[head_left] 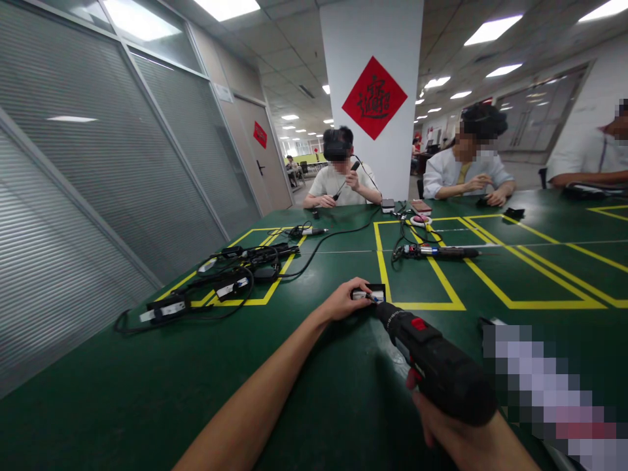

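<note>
Blinds: grey, finely slatted panels behind glass [161, 163], filling the upper left of the frame.
Table: smooth, dark green top [98, 405], marked with yellow tape [432, 306] in straight-edged outlines.
Blocks: at least three black, box-like ones [233, 286] at centre left, two bearing white labels, among tangled black cords [245, 258].
Co-worker, middle: a person in a pale shirt and black headset [338, 145], top centre, holding one dark, slim tool [347, 180] on a slant.
Left hand: at the centre of the frame [346, 299], fingers bent and pinching the near left part of one small box.
Box: rectangular, black with a white strip [377, 287], lying at frame centre, its long axis running across the frame.
Drill: one, black plastic with red parts and a ridged collar [436, 360], right of centre; its long axis slants from lower right to upper left, the nose pointing at the box. Whether the tip touches cannot be told.
Right hand: low, right of centre [436, 418], fingers wrapped around the drill's grip, partly hidden by its body.
Pen-like tool: one, slim, dark [454, 252], lying crosswise beyond the drill.
Co-workers, right: two people, upper right, in pale tops [439, 175].
</note>
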The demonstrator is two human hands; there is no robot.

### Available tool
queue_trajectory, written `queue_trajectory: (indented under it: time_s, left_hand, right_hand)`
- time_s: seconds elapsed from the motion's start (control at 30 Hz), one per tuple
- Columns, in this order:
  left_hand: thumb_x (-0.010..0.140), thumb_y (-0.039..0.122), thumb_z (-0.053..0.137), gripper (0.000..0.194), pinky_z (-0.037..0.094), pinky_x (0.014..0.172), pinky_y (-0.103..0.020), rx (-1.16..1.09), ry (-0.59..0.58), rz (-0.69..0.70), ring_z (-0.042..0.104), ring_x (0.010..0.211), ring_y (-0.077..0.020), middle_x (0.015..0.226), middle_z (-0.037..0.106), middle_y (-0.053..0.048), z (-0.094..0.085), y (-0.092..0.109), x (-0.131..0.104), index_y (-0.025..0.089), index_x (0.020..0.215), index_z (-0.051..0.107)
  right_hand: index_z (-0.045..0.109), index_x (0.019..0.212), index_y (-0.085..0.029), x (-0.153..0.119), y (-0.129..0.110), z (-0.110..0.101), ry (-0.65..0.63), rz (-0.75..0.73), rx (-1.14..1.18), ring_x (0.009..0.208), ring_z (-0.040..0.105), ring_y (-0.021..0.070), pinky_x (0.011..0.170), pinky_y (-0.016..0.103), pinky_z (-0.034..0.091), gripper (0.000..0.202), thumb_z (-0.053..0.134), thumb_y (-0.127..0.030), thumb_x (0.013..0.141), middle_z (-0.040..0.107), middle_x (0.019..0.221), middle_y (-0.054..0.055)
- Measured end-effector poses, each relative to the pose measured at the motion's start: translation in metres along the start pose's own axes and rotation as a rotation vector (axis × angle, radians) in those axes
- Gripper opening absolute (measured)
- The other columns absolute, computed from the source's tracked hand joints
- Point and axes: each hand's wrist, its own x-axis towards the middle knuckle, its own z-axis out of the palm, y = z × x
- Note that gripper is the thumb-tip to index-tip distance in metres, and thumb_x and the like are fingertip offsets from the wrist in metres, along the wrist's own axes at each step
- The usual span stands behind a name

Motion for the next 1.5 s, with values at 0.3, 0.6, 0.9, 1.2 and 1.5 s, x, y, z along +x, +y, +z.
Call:
queue_trajectory:
  time_s: [0.3, 0.6, 0.9, 1.2, 1.5]
  left_hand:
    - [0.070, 0.022, 0.062, 0.025, 0.037, 0.089, -0.030, 0.013, -0.012, 0.026, 0.050, 0.100, -0.0179, 0.111, 0.051, -0.007, -0.002, -0.001, -0.001, 0.016, 0.094, 0.057]
    - [0.065, 0.017, 0.065, 0.035, 0.039, 0.087, -0.029, 0.035, -0.039, 0.025, 0.051, 0.097, -0.0175, 0.110, 0.050, -0.005, -0.003, 0.000, -0.001, 0.017, 0.099, 0.055]
    - [0.067, 0.016, 0.061, 0.030, 0.039, 0.087, -0.029, 0.038, -0.039, 0.029, 0.051, 0.097, -0.0169, 0.109, 0.050, -0.005, -0.003, 0.001, -0.001, 0.017, 0.097, 0.057]
    - [0.067, 0.016, 0.062, 0.029, 0.038, 0.088, -0.029, 0.044, -0.043, 0.044, 0.050, 0.098, -0.0174, 0.109, 0.051, -0.006, -0.003, 0.004, -0.001, 0.017, 0.096, 0.059]
    - [0.069, 0.016, 0.060, 0.028, 0.036, 0.091, -0.030, 0.052, -0.036, 0.048, 0.050, 0.100, -0.0173, 0.110, 0.050, -0.006, -0.003, 0.002, 0.000, 0.017, 0.096, 0.060]
  right_hand:
    - [0.053, 0.084, -0.021, -0.001, 0.015, -0.001, -0.026, -0.049, -0.099, 0.028, 0.046, 0.0086, 0.028, 0.019, 0.034, 0.014, 0.049, -0.028, 0.073, 0.052, 0.043, -0.005]
    - [0.051, 0.092, -0.020, -0.001, 0.018, -0.006, -0.075, -0.069, -0.126, 0.030, 0.052, 0.0115, 0.030, 0.022, 0.038, 0.020, 0.047, -0.029, 0.075, 0.057, 0.044, -0.004]
    - [0.056, 0.081, -0.022, 0.003, 0.019, -0.004, -0.048, 0.067, -0.080, 0.029, 0.051, 0.0114, 0.030, 0.022, 0.039, 0.011, 0.054, -0.023, 0.070, 0.053, 0.040, -0.006]
    - [0.053, 0.071, -0.023, 0.004, 0.016, -0.001, -0.032, 0.063, -0.050, 0.027, 0.047, 0.0100, 0.028, 0.022, 0.037, 0.004, 0.056, -0.022, 0.068, 0.052, 0.041, -0.006]
    - [0.055, 0.079, -0.021, 0.000, 0.016, -0.002, -0.067, -0.020, -0.037, 0.029, 0.046, 0.0074, 0.028, 0.019, 0.034, 0.011, 0.055, -0.026, 0.069, 0.053, 0.047, -0.005]
